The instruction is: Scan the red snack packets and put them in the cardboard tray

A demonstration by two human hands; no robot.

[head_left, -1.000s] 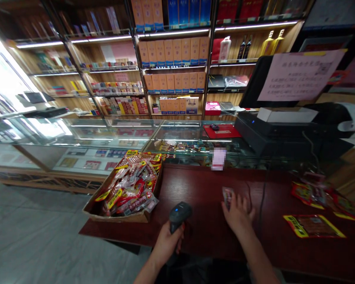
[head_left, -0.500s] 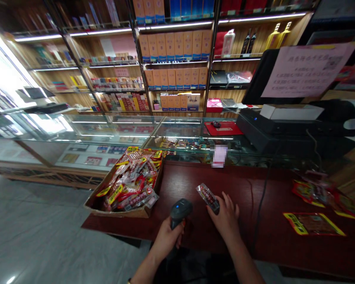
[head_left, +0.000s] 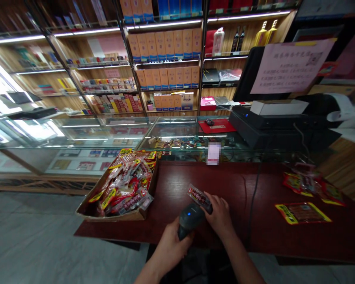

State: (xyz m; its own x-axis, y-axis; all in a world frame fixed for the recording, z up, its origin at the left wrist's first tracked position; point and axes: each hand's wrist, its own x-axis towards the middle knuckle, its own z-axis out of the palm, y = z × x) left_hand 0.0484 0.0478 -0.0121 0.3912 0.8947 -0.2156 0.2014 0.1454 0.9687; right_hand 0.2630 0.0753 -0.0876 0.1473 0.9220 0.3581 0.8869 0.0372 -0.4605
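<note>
My left hand [head_left: 174, 241] is wrapped round the grip of a dark handheld barcode scanner [head_left: 191, 217], which shows a blue light on top. Its head points toward a slim clear snack packet [head_left: 197, 195] with dark contents. My right hand [head_left: 220, 215] pinches that packet by its near end, just above the dark red table [head_left: 177, 181]. To the left, a cardboard box [head_left: 142, 214] holds many similar packets [head_left: 127, 177]. A flat red and yellow snack packet [head_left: 303, 213] lies on the table to the right, with several more packets [head_left: 313, 185] behind it.
A glass display counter [head_left: 177, 128] runs behind the table. On it sit a red mat [head_left: 221, 125] with a mouse and a black cash drawer [head_left: 260, 126] below a monitor with a pink notice [head_left: 292, 67]. A cable [head_left: 253, 197] crosses the table. Stocked shelves [head_left: 165, 63] line the wall.
The scanner has moved right and closer to the packet, tilting toward it. My right hand has turned the packet slightly and still holds it. The whole view has shifted a little.
</note>
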